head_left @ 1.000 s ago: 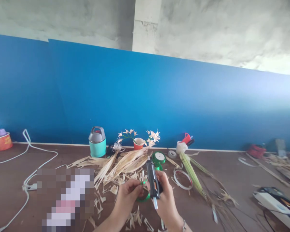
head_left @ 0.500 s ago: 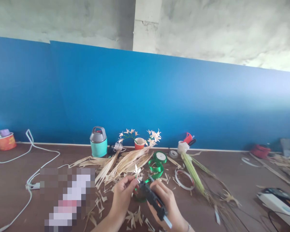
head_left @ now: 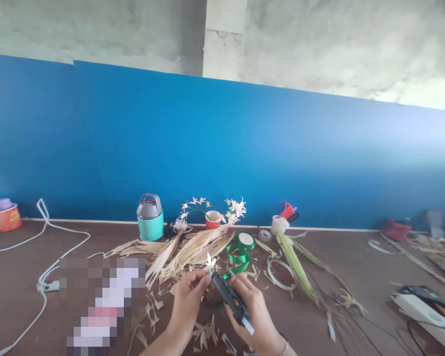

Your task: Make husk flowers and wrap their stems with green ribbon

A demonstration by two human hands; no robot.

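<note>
Between thumb and fingers, my left hand (head_left: 188, 299) pinches the short stem of a small white flower (head_left: 210, 261), which points upward. My right hand (head_left: 250, 304) is wrapped round a black glue gun (head_left: 230, 299), a pale glue stick (head_left: 248, 326) poking out of its back end. The gun's front end is close to the flower's base by my left fingertips; whether they touch I cannot tell. Behind my hands, green ribbon (head_left: 239, 262) trails from its spool (head_left: 245, 241). Dry husks (head_left: 198, 249) lie in a heap beyond the left hand.
An orange cup (head_left: 212, 220) holds stems with pale flowers. A teal canister (head_left: 151, 225) stands left of it. On the right are a white ring of tape (head_left: 282, 274) and a green stalk bundle (head_left: 294, 264). A white cable (head_left: 44, 267) runs along the left; husk scraps (head_left: 205, 333) lie nearby.
The glue gun has shifted slightly up and left, its front end now nearer the flower's base. My left hand keeps its pinch on the flower. The view has moved a little.
</note>
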